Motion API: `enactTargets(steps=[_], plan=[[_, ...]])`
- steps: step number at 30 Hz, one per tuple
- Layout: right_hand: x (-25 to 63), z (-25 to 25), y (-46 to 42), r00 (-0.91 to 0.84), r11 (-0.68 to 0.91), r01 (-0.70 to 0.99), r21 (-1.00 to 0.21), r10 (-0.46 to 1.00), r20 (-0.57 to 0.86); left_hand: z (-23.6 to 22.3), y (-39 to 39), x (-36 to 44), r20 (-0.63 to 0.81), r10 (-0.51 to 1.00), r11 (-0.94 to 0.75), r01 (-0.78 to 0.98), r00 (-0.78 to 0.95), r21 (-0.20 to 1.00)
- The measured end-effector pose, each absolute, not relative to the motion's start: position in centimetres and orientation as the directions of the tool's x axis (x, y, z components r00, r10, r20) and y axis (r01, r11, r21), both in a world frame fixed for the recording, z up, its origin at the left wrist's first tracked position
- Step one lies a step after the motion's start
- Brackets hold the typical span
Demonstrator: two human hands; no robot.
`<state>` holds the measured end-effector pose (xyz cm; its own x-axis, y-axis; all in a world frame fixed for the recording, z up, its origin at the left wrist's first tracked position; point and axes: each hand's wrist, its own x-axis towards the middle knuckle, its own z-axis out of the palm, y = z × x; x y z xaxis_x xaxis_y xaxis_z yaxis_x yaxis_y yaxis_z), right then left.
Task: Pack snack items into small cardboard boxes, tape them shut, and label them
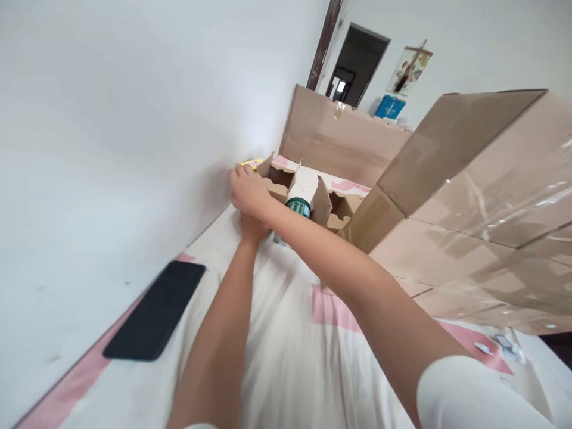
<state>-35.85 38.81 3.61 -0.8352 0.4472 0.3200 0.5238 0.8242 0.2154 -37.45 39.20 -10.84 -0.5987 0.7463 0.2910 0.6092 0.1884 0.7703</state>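
Note:
My right hand [251, 192] reaches across to the wall side, its fingers curled at the edge of a yellow item with red print [253, 163]. Only a strip of that item shows; the hand covers the rest. Below and partly behind the right hand is my left hand [252, 227], its fingers hidden. Close to both hands stands a small open cardboard box [277, 189]. A jar with a green band [298, 207] is just right of the hands, its lower part partly behind my right forearm. Another small open box [337, 211] stands right of the jar.
A black phone [156, 313] lies by the white wall on the white and pink cloth [290, 357]. Large taped cartons [469, 196] rise at the right, and a long carton [339, 134] stands behind the small boxes. A blue box [390, 107] is farther back.

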Motion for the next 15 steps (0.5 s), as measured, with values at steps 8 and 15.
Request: enactTargets(steps=[8,15], plan=[[-40.5,4.5,46.0,-0.674,0.658,0.739,0.143,0.722,0.156,-9.0,38.9,-36.5,0.257,0.682,0.244,0.544,-0.685,0.803],[-39.4,4.5,45.3,-0.691,0.668,0.722,0.177,0.708,0.144,-8.9,38.3,-35.0,0.333,0.613,0.212,0.555,-0.717,0.804]])
